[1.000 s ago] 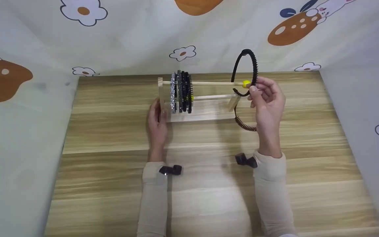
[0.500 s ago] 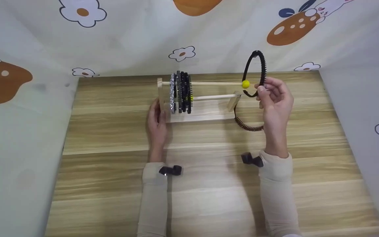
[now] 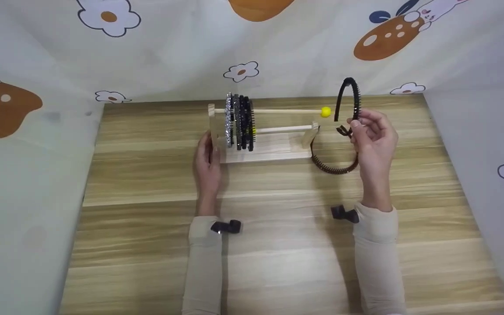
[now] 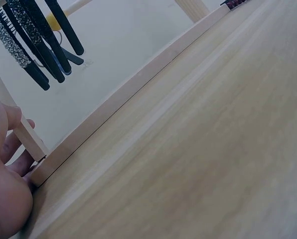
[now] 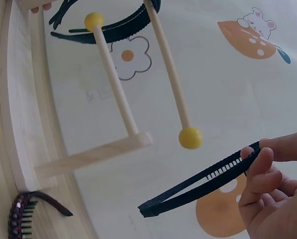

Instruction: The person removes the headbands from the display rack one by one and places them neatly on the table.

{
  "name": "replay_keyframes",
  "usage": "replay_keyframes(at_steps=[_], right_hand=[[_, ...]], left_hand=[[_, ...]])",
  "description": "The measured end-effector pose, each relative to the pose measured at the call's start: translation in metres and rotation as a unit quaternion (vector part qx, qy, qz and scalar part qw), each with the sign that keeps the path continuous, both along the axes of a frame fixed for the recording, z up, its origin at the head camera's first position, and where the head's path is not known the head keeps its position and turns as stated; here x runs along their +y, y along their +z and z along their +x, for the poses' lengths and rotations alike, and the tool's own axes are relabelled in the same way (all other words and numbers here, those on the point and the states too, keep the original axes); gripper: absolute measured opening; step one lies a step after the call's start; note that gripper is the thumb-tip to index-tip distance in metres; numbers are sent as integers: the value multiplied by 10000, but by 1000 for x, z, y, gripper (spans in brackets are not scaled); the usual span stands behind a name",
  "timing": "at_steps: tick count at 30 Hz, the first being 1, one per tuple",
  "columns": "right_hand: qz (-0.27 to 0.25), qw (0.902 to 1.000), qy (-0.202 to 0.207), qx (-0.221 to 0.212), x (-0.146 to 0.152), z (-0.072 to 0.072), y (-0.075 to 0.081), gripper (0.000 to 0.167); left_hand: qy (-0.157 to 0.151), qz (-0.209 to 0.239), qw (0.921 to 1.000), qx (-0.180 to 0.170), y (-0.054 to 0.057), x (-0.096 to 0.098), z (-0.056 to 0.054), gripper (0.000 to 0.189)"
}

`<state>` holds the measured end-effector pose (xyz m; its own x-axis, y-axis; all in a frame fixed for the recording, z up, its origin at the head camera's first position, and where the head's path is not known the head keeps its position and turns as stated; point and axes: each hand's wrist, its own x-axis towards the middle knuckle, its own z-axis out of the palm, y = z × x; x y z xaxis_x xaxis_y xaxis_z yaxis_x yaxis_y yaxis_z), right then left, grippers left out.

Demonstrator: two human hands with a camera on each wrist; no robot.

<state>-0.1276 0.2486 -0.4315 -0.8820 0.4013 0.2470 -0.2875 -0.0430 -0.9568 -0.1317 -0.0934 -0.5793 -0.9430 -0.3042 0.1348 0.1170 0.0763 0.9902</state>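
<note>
Head: right hand (image 3: 376,140) pinches band (image 3: 357,98) right of rack (image 3: 271,151)
Left wrist: left hand (image 4: 8,186) clamps post (image 4: 30,142)
Right wrist: left knob (image 5: 93,21) whole, half-hidden from head

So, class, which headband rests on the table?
The brown headband beside the wooden stand; the stacked headbands hang on that stand, and the right hand pinches a black headband.

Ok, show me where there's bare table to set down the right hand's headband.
Bare table lies between the left sleeve and the right sleeve, and outside each. It is crowded around the wooden stand: headbands hang bunched at its left end, and a brown headband sits by its right end.
</note>
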Motion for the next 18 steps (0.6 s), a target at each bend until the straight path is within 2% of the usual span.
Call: replay_keyframes(at_steps=[10, 18], right_hand=[[59, 9999, -27, -137, 16, 1, -6, 28], [163, 9995, -89, -254, 38, 3, -11, 29]], left_hand=[[-42, 188, 9997, -116, -1, -2, 1, 52], [-56, 109, 9998, -139, 0, -1, 1, 51]])
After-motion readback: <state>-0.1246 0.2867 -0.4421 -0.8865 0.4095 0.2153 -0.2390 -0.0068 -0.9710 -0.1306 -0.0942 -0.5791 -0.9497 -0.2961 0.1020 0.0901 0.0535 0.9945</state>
